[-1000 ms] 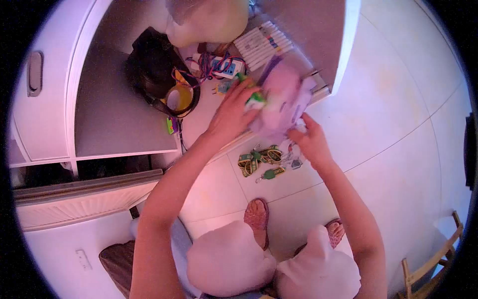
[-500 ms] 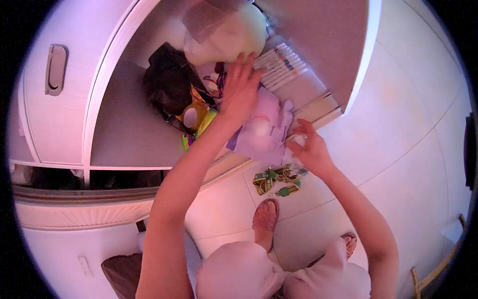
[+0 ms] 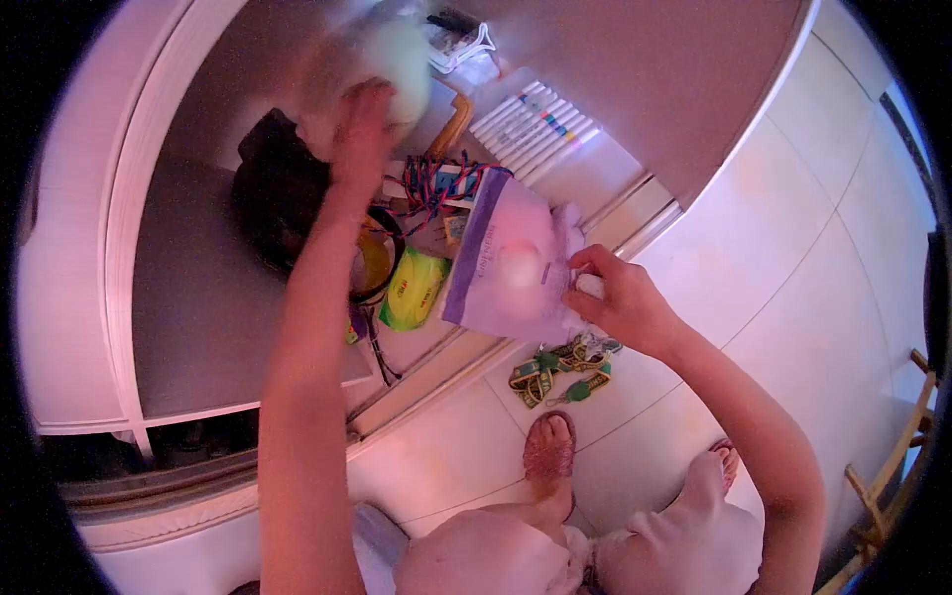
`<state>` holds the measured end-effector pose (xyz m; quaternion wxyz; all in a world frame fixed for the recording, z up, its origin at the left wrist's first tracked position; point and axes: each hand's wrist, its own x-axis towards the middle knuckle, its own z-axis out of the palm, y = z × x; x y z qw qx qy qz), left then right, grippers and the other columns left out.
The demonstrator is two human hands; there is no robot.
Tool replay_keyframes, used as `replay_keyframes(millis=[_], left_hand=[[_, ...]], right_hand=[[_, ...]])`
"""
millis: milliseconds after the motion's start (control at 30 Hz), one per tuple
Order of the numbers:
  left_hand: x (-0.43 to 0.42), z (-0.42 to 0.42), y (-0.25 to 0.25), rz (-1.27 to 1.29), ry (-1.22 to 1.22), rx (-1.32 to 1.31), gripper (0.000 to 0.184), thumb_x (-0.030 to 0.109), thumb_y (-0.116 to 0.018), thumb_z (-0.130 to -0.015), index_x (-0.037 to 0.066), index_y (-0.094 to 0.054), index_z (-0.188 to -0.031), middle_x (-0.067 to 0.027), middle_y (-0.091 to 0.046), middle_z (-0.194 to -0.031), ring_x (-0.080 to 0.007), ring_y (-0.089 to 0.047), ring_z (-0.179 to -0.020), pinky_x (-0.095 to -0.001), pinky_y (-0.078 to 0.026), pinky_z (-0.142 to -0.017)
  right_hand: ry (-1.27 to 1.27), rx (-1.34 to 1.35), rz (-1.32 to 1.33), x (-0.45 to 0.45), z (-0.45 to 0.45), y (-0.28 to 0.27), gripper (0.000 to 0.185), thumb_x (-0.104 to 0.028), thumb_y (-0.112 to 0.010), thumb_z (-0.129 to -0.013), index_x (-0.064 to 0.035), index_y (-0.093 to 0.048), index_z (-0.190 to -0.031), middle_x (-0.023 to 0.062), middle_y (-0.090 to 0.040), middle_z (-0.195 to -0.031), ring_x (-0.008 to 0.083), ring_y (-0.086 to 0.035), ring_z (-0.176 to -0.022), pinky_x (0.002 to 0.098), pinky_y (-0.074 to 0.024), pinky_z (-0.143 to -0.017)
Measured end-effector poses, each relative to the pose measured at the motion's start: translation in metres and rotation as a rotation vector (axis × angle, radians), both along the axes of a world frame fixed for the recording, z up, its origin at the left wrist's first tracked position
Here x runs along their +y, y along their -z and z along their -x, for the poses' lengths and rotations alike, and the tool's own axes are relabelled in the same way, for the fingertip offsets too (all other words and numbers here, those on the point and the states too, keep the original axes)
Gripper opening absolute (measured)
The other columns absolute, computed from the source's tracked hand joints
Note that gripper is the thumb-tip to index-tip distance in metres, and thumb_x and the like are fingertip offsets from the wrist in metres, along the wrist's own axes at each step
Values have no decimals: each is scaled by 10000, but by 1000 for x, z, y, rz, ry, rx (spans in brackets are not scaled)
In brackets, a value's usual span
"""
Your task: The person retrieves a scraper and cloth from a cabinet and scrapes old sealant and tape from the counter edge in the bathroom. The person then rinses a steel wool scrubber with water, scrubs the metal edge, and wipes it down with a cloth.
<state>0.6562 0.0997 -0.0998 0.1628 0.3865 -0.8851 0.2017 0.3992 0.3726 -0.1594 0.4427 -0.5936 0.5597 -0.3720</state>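
Observation:
My left hand is at the back left of the cabinet, on a blurred pale bag; its fingers are smeared by motion. My right hand is curled at the right edge of a purple-edged plastic pouch, with a small white object between its fingers. The pouch lies at the cabinet's front edge. Left of it is a yellow-green packet. Behind the pouch lies a power strip with a red and blue cord.
White marker pens lie in a row at the back right. A black bag stands at the left, with a roll of yellow tape beside it. Green lanyards lie on the floor, near my feet. A wooden frame stands far right.
My left hand has gone from over the pouch to the back left, and the pale bag has shifted left. The packet and power strip are uncovered. The camera view has shifted.

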Motion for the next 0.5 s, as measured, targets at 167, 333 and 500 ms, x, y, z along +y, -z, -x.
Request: replay_keyframes(millis=[167,333,500], left_hand=[[47,-71,-22,6,-72,169,465,40,-652,-757,99,-474,-1182,-83,-457,-1299,-278,-438,-1209,-372,-398,-997],[72,-127,-31,60,-340,367,385,60,-641,-793,83,-492,-1148,-112,-516,-1236,-316,-520,-1116,-382,-439,-905],[82,-132,16,74,-422,552,267,54,-607,-816,70,-542,-1074,-117,-619,-1049,-329,-593,-975,-395,-464,-813]], right_hand=[[-28,29,-102,-3,-3,-18,322,-188,-641,-803,3,-545,-1043,230,-632,-951,373,-626,-883,417,-489,-784],[-51,105,-44,-5,-1,-17,346,-152,-636,-797,0,-538,-1091,174,-635,-938,298,-631,-874,356,-477,-781],[-23,359,238,-42,1,-3,391,-91,-605,-775,-21,-523,-1152,180,-596,-1088,336,-620,-920,381,-483,-819]])
